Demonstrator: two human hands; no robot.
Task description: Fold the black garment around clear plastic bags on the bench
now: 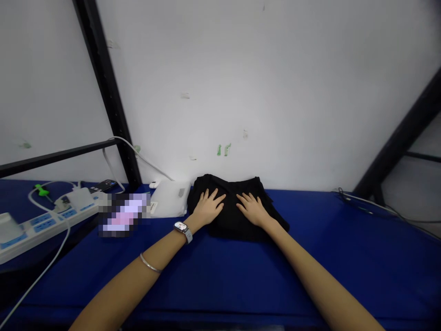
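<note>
From the head view, a folded pile of black cloth (229, 207) lies on a blue surface (344, 262), close to the white wall (262, 92). The left grip (208, 208) and the right grip (253, 209) both lie flat on top of the cloth. Their fingers are spread, and they press down without pinching. The two grips are near each other but not touching.

A white flat pack (169, 198) sits just left of the cloth, touching it. A small white thing (154, 185) lies behind the pack. Further left is a white power strip (44, 225) with plugs in it and white cords (48, 195) around it. A green clip (43, 190) and a dark phone (103, 185) lie near its far end.

A blurred patch (124, 214) hides something beside the pack, so I cannot tell what it is. The grips hide part of the cloth, so I cannot tell what kind of clothing it is. A dark cord (365, 204) lies at the right, and black metal bars (106, 87) stand by the wall.
</note>
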